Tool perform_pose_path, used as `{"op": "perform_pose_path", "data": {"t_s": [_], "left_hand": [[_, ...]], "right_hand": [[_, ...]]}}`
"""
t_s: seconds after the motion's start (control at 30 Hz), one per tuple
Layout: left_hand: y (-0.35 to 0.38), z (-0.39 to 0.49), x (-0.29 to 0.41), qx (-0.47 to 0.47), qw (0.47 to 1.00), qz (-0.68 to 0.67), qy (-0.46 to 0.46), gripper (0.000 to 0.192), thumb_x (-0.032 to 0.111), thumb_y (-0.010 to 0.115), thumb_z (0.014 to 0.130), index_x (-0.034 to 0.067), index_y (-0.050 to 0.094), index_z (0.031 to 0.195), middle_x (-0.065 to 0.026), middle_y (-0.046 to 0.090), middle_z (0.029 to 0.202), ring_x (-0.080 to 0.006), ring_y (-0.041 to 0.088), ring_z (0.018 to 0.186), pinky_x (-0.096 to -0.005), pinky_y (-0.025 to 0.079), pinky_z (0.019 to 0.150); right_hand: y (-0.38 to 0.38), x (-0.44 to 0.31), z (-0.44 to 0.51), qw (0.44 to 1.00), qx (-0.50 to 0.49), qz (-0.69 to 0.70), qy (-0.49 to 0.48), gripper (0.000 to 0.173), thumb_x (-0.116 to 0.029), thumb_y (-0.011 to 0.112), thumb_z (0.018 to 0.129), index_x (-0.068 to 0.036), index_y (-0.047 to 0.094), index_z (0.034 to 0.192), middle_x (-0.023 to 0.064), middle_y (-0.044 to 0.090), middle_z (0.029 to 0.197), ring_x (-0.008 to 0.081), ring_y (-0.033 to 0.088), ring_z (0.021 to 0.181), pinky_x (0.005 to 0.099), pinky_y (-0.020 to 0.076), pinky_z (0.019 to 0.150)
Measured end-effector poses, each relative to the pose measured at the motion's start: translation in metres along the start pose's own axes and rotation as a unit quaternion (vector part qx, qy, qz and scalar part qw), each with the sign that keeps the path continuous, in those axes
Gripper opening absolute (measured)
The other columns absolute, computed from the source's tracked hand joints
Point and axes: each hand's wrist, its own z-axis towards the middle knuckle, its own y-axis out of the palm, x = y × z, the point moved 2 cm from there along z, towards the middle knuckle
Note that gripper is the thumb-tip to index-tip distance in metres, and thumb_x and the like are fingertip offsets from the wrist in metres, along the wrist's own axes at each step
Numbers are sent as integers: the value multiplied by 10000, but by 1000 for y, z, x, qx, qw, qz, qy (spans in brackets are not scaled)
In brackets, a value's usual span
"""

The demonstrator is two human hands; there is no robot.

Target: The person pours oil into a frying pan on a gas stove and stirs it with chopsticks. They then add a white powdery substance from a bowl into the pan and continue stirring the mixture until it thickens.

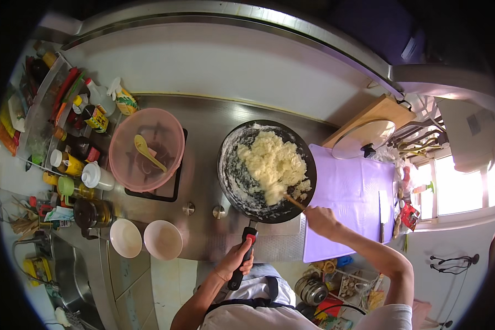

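A black frying pan point(229, 165) sits over the right side of the steel stove, its inner wall smeared white. In it lies a lumpy, pale yellow mass of food point(275, 159), perhaps dough or mash. My left hand point(236, 260) grips the pan's black handle point(246, 256), thumb along its top. A thin wooden utensil point(295, 203) is held in my right hand point(322, 222) over the pan's lower right rim. Its far end is buried in the food, which looks blurred there, so the tip is hidden.
On the left burner stands a pink translucent basin point(119, 152) holding a yellow spoon point(149, 152). Two white bowls point(126, 238) sit at the front edge. Bottles point(76, 146) crowd the left. A purple mat point(346, 194) with a knife point(383, 214) and a glass lid point(363, 138) are right.
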Motion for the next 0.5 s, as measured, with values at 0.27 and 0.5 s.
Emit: {"op": "perform_pose_path", "data": {"t_s": [0.27, 0.5], "left_hand": [[0, 0, 1, 1, 1000, 1, 3, 450, 522, 463, 879, 84, 448, 777, 4, 387, 499, -75, 340, 360, -243, 320, 371], [4, -1, 1, 13, 1000, 9, 5, 450, 521, 467, 877, 83, 449, 777, 6, 385, 497, -75, 344, 357, -246, 323, 364]], "right_hand": [[-44, 19, 55, 995, 96, -2, -36, 235, -211, 437, 893, -55, 588, 982, 151, 634, 804, 330, 633, 749, 455, 505, 623], [-21, -31, 17, 999, 20, -15, -35, 262, -232, 435, 904, -15, 582, 911, 150, 637, 798, 296, 647, 757, 421, 520, 637]]}}
